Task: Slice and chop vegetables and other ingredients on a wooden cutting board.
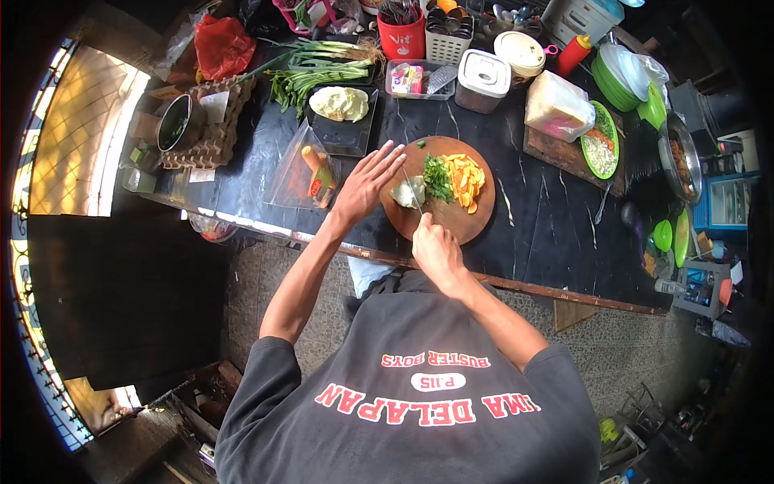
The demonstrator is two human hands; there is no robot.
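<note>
A round wooden cutting board [448, 226] lies near the table's front edge. On it are a piece of pale cabbage [406, 192] at the left, chopped green leaves [436, 179] in the middle and sliced carrot [464, 180] at the right. My right hand [436, 245] grips the handle of a knife [413, 189], whose thin blade points away from me at the cabbage. My left hand [369, 183] is stretched out flat, fingers extended, over the board's left edge beside the blade; nothing shows in it. Whether it touches the blade or cabbage I cannot tell.
Left of the board lies a plastic bag with carrots [314, 172]. Behind are a cabbage on a black tray [347, 136], leafy greens [296, 85] and lidded containers [484, 75]. A green plate of shredded vegetables [615, 136] and a metal pan [695, 175] stand right.
</note>
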